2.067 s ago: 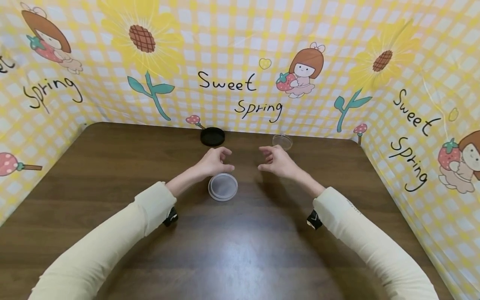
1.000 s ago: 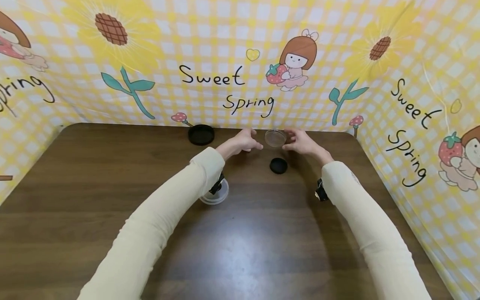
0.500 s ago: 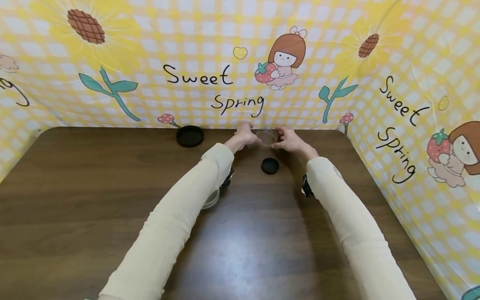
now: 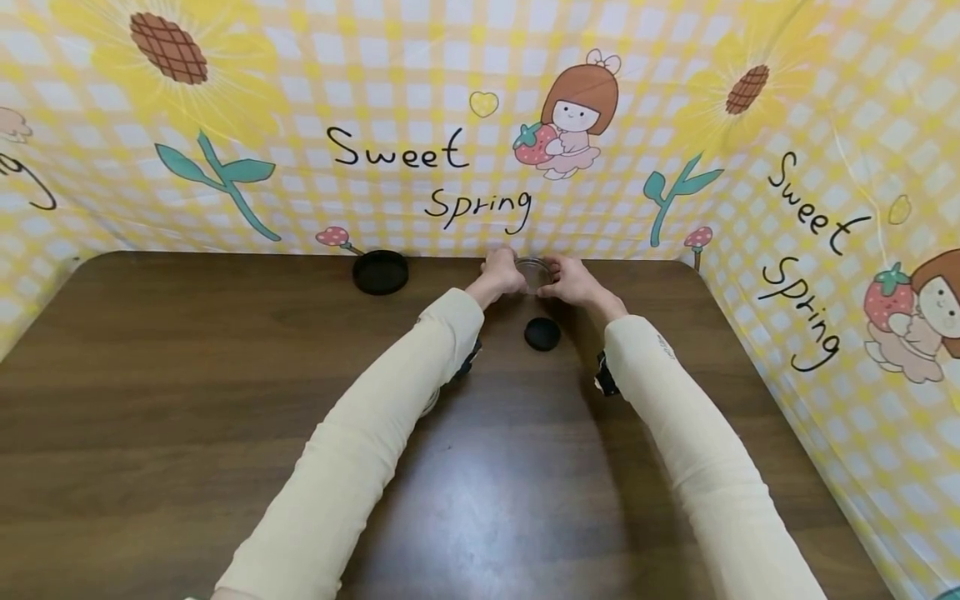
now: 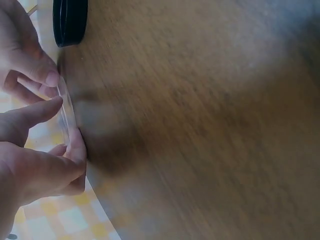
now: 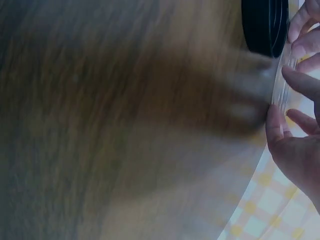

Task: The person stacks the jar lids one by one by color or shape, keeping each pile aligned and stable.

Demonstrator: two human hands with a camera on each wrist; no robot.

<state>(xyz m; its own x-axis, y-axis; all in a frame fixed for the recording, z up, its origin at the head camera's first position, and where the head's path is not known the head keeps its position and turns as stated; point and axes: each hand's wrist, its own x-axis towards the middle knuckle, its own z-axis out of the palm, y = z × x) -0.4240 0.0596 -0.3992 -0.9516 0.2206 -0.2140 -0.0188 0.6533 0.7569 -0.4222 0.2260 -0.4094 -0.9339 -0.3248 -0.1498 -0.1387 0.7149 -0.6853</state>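
Observation:
Near the table's back edge lies a clear, shallow round dish (image 4: 534,273), its thin side showing in the left wrist view. My left hand (image 4: 501,272) holds its left side, thumb and fingers at the rim. From the right, my right hand (image 4: 572,282) grips the opposite side the same way. In the right wrist view the dish's clear edge (image 6: 280,87) runs between the fingertips of both hands. Just in front of the hands sits a small round black lid (image 4: 542,334).
A larger black round lid (image 4: 380,272) lies at the back, left of the hands. My left sleeve (image 4: 375,433) covers most of a translucent round container (image 4: 431,403). A checked yellow cloth wall (image 4: 405,92) rises right behind the brown table (image 4: 187,375).
Both hands have moved to the back of the table and closed in on the clear dish from either side. The small black lid has come into view, and the sleeve now covers the translucent container.

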